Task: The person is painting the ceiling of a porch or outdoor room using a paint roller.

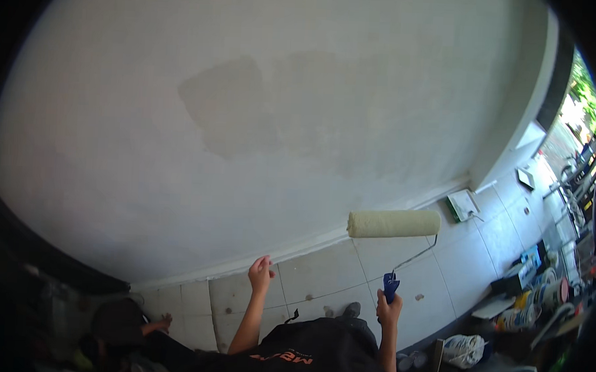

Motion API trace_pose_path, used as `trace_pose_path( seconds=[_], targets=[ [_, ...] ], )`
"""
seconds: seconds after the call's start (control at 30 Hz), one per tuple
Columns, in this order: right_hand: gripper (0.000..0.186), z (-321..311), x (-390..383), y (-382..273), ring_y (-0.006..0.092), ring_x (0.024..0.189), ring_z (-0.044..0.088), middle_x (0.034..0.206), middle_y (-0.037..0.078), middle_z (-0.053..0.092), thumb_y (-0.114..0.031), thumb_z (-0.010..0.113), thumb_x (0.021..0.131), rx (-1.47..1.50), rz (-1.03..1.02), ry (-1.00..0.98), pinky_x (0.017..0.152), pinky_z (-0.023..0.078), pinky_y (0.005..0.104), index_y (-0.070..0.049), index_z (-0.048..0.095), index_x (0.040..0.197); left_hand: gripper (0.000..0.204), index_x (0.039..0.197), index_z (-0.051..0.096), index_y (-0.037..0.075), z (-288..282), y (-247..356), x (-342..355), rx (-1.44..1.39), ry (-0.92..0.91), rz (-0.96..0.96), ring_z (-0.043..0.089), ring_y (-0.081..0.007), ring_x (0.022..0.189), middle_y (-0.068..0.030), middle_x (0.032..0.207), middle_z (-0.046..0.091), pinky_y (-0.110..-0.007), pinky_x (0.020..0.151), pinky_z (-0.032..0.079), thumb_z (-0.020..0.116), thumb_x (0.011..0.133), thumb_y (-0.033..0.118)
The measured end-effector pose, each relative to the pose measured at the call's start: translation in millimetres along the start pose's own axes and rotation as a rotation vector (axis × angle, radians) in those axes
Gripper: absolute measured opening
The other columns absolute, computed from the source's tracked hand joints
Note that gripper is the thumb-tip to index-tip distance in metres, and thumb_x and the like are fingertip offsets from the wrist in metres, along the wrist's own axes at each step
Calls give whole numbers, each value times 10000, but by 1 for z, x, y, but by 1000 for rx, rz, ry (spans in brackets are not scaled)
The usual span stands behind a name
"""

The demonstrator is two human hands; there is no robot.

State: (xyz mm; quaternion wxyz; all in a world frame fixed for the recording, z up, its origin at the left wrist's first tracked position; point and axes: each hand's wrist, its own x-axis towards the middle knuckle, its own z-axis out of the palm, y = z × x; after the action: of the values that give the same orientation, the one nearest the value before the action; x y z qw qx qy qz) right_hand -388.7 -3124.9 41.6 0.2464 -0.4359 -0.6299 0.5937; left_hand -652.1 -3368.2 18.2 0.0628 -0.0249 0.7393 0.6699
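My right hand [389, 311] grips the blue handle of a paint roller [394, 224]. Its pale fuzzy sleeve lies level, close to the bottom of the white wall [301, 106]. A darker, damp-looking patch [228, 106] shows higher up on the wall. My left hand [261, 272] is raised in front of the wall's base, fingers loosely curled, holding nothing.
Light floor tiles [320, 280] run along the wall. A green and white tray-like object [462, 206] lies at the wall's foot on the right. Cans, bags and clutter [526, 296] crowd the right side. Another person crouches at lower left [122, 331].
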Motion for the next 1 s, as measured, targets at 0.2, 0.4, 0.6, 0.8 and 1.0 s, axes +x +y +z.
trace_pose_path(
  seconds=[0.2,0.4,0.6,0.8,1.0],
  targets=[
    [264,0,32,13,84,361,432,464,8,465,-187,634,801,39,-40,-117,346,319,253,-10,527,635,329,848,546,13,56,23,26,-17,-48,26,569,-111,564,-56,747,591,-241,504,447,419,955,297],
    [276,9,47,-46,82,378,411,536,-6,420,-275,518,903,285,-32,-412,348,329,228,-16,496,811,342,1004,496,71,114,61,-4,190,-28,414,591,-123,630,-53,913,581,-236,582,461,665,816,302],
    [431,39,72,-80,83,389,408,550,7,432,-415,350,952,327,-34,-520,351,319,224,-22,490,844,356,1045,537,28,147,110,-19,50,-566,37,595,-128,756,-75,997,571,-238,696,452,467,930,357],
    [430,118,97,-118,70,383,423,523,-3,438,-394,367,956,229,-10,-625,350,327,224,-17,501,797,490,1055,556,38,183,133,18,-143,-595,149,555,-87,786,-45,950,580,-223,708,414,323,956,457],
    [471,180,137,-110,81,344,406,515,3,423,-415,325,964,31,-103,-623,316,322,236,-3,490,808,486,909,554,37,206,117,84,-95,-485,51,532,-90,609,-30,782,545,-238,555,415,364,938,483]
  ],
)
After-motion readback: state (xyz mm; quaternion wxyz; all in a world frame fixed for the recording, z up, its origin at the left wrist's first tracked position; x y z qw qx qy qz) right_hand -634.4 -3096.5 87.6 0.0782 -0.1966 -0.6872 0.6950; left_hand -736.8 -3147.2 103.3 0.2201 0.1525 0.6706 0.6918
